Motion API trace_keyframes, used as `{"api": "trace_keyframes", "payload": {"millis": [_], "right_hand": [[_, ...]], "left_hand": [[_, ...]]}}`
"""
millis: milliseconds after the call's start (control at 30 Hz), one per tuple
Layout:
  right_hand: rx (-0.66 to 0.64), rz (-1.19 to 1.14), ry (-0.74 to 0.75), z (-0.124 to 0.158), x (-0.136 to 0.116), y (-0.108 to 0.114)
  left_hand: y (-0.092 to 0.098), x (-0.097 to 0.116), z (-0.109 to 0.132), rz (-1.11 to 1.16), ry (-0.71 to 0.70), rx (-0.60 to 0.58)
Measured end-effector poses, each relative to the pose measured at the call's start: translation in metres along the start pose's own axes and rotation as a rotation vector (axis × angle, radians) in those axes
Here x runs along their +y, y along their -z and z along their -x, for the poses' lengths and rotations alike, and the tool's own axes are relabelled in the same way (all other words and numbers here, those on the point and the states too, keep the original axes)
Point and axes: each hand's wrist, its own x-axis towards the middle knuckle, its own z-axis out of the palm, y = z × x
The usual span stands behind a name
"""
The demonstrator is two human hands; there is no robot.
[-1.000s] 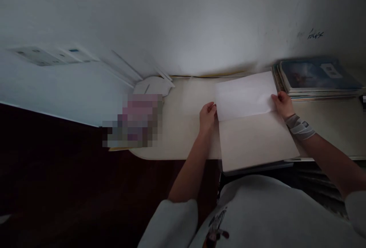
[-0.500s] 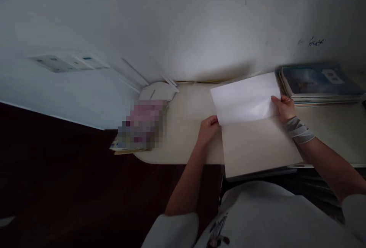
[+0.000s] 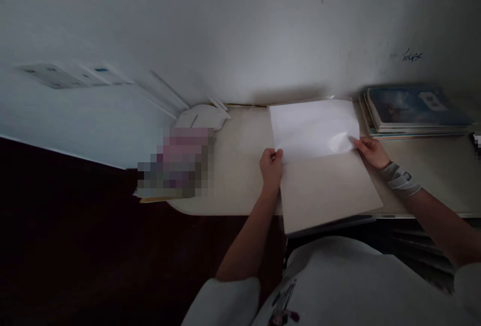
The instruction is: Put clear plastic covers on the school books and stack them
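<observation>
A glossy white sheet of paper (image 3: 313,128) lies spread in front of me, its surface creased and shining near the right edge. Below it is a plain off-white sheet or page (image 3: 326,191); I cannot tell if the two are joined. Something dark shows under its near edge, past the table's front. My left hand (image 3: 271,166) is closed at the left edge where the two meet, thumb on top. At the right edge, my right hand (image 3: 372,150) pinches the white sheet between thumb and fingers; a grey band wraps that wrist.
A stack of books (image 3: 417,110) with a blue cover on top is at the back right of the table (image 3: 240,181). On the left are a blurred pink pile (image 3: 184,155) and a white router (image 3: 203,115) with antennas. A wall rises behind.
The white sheet's raised far part has come down flatter. My right hand has slid lower along its edge, and the left thumb now presses on top. The view has shifted slightly.
</observation>
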Motion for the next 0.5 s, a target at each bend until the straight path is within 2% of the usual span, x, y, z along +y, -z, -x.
{"api": "trace_keyframes", "payload": {"millis": [133,233,300,400,500], "right_hand": [[0.013,0.001,-0.022,0.007,0.0,0.001],[0.077,0.025,-0.049,0.005,0.002,0.001],[0.088,0.035,-0.072,0.005,0.004,0.003],[-0.015,0.117,-0.119,0.001,0.01,0.007],[-0.085,0.282,-0.104,-0.012,0.017,0.005]], "left_hand": [[-0.002,-0.004,0.003,0.04,0.017,0.037],[-0.003,-0.003,0.003,0.059,-0.012,0.005],[-0.003,-0.001,0.001,0.089,-0.001,-0.056],[-0.003,0.0,-0.006,0.077,0.085,-0.176],[-0.005,0.003,-0.012,-0.065,0.119,-0.182]]}}
